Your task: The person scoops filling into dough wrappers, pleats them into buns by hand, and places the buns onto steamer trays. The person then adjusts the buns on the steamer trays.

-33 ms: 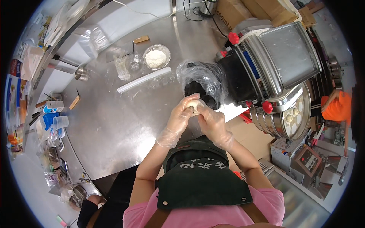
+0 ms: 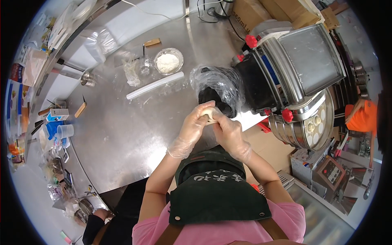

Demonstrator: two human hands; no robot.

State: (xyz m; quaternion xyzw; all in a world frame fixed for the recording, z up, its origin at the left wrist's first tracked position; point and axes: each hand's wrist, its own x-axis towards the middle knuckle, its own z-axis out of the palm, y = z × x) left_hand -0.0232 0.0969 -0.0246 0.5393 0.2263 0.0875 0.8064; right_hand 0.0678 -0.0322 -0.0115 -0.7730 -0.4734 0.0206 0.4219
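Dough [image 2: 210, 114], a small pale lump, is grasped between the left hand [image 2: 193, 126] and the right hand [image 2: 230, 130] (each in a clear plastic glove [image 2: 179, 150]), fingers bent in around it from both sides, above the near right part of the tabletop [image 2: 118, 139]. Just beyond lies crumpled clear plastic [image 2: 228, 77]; farther left are a white rod [image 2: 155, 85] and a bowl [image 2: 181, 56] of white powder [image 2: 166, 63], while a metal roller machine [image 2: 290, 73] stands far right.
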